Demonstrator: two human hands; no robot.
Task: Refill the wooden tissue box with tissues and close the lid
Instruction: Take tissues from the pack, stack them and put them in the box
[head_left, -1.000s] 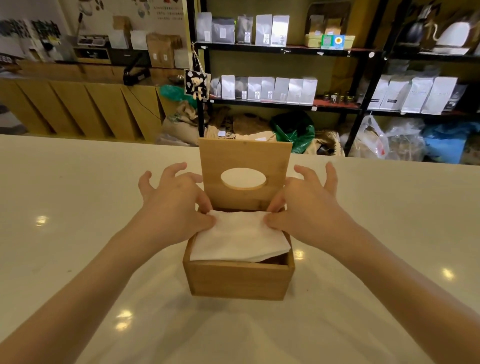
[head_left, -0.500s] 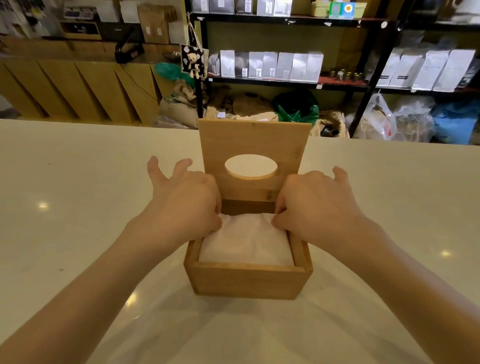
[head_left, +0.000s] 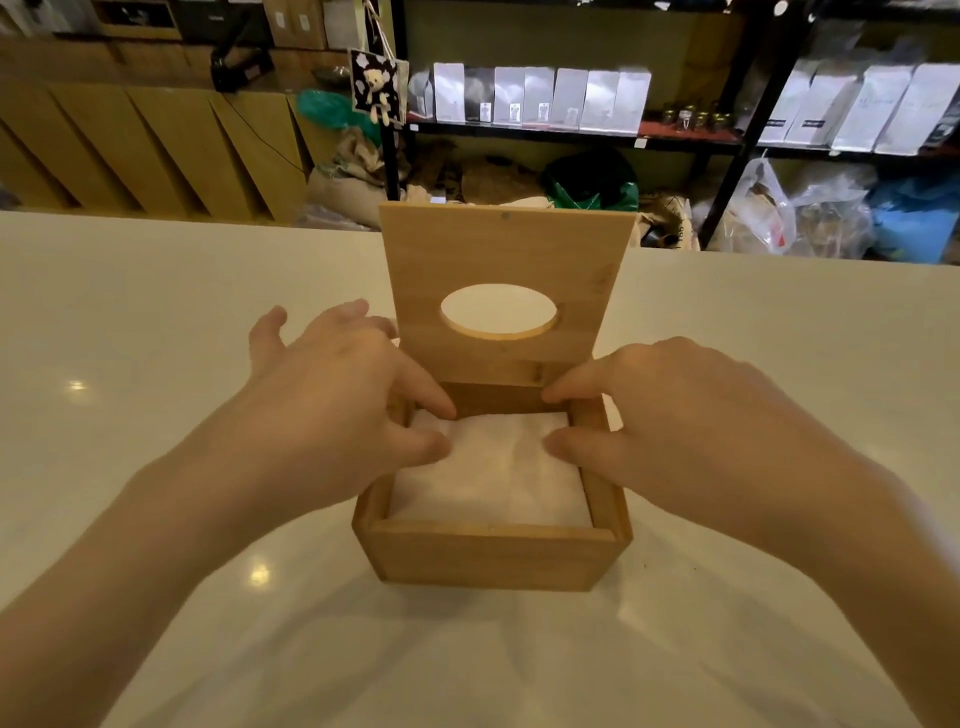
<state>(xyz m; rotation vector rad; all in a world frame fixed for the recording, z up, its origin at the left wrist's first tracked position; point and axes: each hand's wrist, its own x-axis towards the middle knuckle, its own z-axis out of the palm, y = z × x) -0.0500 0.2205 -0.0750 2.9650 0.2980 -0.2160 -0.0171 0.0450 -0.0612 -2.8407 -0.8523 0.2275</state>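
Tissues (head_left: 493, 470) now sunk flat inside the box (head_left: 488, 558), both hands' fingers looser, spread.

Just one cam for me, head-mounted, wide-angle. It looks fwd and down from close above the surface (head_left: 156, 322), tissue box (head_left: 493, 556) centred near, shelves (head_left: 571, 135) far behind, both forearms entering from the bottom edge.

Both forearms are uncovered to the frame's edge; the left hand (head_left: 332, 410) and right hand (head_left: 675, 431) are ungloved, fingers plain.
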